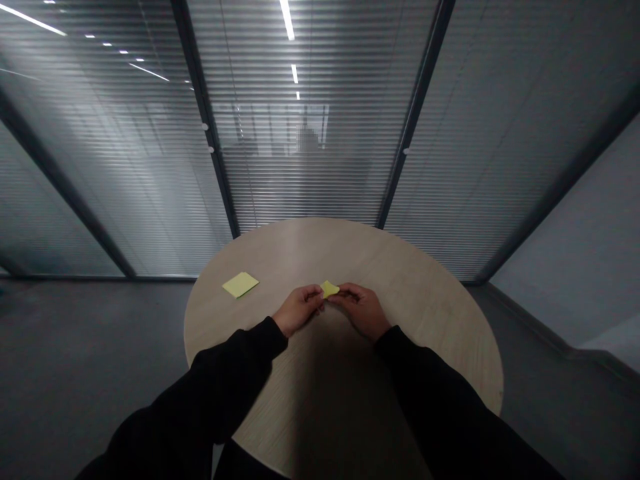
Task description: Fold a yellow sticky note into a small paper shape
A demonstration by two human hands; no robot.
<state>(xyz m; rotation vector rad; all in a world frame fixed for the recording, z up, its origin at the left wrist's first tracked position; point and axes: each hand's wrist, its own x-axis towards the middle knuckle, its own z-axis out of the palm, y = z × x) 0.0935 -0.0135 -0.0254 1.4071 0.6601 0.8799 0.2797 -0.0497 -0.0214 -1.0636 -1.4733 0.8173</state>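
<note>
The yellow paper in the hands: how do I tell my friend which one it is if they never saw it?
Find the round wooden table in front of the window blinds. In the middle, the left hand and right hand come together, pinching a small yellow paper between their fingers. It's the one being held, not the bigger, flat yellow paper square lying on the table to the left.

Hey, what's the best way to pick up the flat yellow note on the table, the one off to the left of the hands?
Probably best to take the yellow note by its edge nearest the left hand, coming from above. It lies thin and flat on the round table, so lift that edge first, then pinch.
</note>
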